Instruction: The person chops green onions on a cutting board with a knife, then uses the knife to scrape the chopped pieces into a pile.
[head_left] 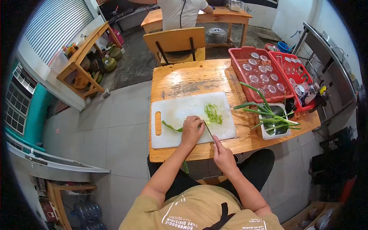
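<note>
My right grip (224, 155) closed round handle of knife (209, 131), blade slanting up-left beside my fingertips. My left grip (192, 129), fingers curled, pins scallion stalk (171, 127) on white cutting board (174, 108), centre of frame. Stalk likely light, soft, bruises easily, slick if wet; best held near cut end, fingertips tucked. Chopped bits (213, 114) right of blade. Mid-right: scallion bunch (270, 114) over metal container (277, 136), wooden counter (184, 78).

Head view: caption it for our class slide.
Left hand holding a long green stalk, right hand a thin metal knife, beside chopped green bits on a white rectangular cutting board.
</note>
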### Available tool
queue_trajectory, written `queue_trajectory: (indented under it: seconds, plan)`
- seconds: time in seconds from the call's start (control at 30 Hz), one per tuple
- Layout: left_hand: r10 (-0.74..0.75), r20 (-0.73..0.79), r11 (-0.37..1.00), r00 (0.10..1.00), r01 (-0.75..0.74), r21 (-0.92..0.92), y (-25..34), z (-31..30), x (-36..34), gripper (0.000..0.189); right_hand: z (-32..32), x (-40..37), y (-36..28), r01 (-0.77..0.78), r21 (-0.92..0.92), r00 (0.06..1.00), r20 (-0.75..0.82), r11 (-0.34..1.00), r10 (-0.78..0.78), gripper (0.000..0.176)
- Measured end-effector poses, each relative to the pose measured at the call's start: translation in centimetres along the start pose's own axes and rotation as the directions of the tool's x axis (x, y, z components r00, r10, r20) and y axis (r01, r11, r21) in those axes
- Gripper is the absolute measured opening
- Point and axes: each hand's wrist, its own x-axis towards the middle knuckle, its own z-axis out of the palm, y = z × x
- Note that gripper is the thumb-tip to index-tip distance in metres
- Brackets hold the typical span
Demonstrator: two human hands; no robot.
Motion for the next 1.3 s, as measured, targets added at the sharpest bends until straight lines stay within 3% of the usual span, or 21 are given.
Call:
queue_trajectory:
  seconds: [0.2, 0.27, 0.4, 0.63, 0.8, 1.2, 1.3]
  plan:
    - [-0.013, -0.003, 1.000, 1.000, 0.012, -0.013, 0.3, 0.1, 0.0, 0.008, 0.4, 0.5, 0.1, -0.087, -0.081, 0.996, 0.027, 0.993, 0.089, 0.049]
    - [-0.013, -0.009, 1.000, 1.000, 0.013, -0.011, 0.1, 0.0, 0.2, 0.008, 1.0, -0.5, 0.3, 0.018, -0.148, 1.000, -0.016, 0.989, -0.021, 0.050]
    - [-0.017, 0.040, 1.000, 0.999, 0.017, 0.002, 0.2, -0.3, 0.0, 0.009, 1.2, -1.0, 0.6, 0.002, -0.198, 0.999, -0.037, 0.980, -0.009, 0.050]
    - [-0.004, -0.002, 1.000, 1.000, 0.004, -0.012, 0.2, -0.1, 0.1, 0.011, 1.0, -1.2, 0.2, -0.002, -0.195, 1.000, -0.013, 0.981, -0.001, 0.051]
    - [0.008, 0.010, 0.999, 1.000, -0.008, 0.035, 0.2, 0.1, -0.1, 0.010, 0.1, -1.5, 0.7, -0.001, -0.029, 1.000, -0.007, 1.000, 0.001, 0.051]
    - [0.027, -0.005, 0.999, 1.000, -0.027, 0.019, 0.5, 0.0, -0.1, 0.015, -2.0, -2.0, 0.3, -0.148, 0.027, 0.989, 0.019, 0.989, 0.148, 0.049]
    - [0.041, 0.006, 0.998, 0.999, -0.041, 0.054, 0.7, -0.1, -0.2, 0.016, -1.3, -2.3, 0.8, -0.100, 0.074, 0.995, -0.023, 0.992, 0.102, 0.048]
